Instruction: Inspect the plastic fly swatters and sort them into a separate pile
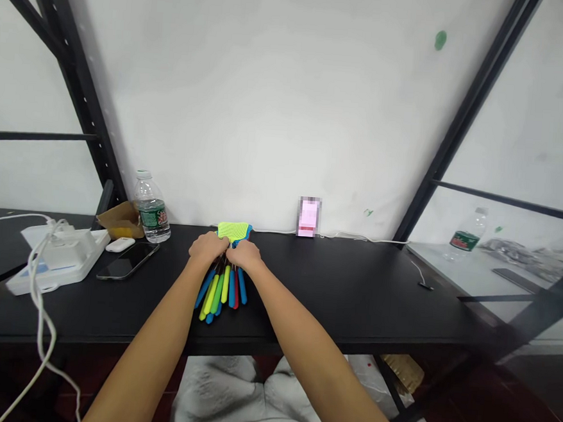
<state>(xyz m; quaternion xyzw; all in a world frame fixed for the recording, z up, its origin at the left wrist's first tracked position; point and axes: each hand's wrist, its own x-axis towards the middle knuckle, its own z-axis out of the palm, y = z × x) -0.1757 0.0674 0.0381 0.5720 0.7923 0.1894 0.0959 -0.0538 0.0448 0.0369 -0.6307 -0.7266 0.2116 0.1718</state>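
A bundle of fly swatters [234, 231] lies on the black table [343, 292], heads toward the wall. The top head is yellow mesh, with blue and red edges showing beneath it. Thin metal shafts run from the heads to blue, yellow, green and red handles, which fan out toward me. My left hand [208, 247] is closed at the left side of the bundle, just below the heads. On the right side my right hand [244, 254] is closed the same way, close to the left one. My fingers hide part of the shafts and the lower edge of the heads.
Left of my arms are a water bottle [152, 208], a cardboard box [121, 220], a black phone [129, 261], a white earbud case [120, 245] and a power strip [61, 260] with cables. A lit phone [309, 217] leans against the wall. Black metal posts flank the table.
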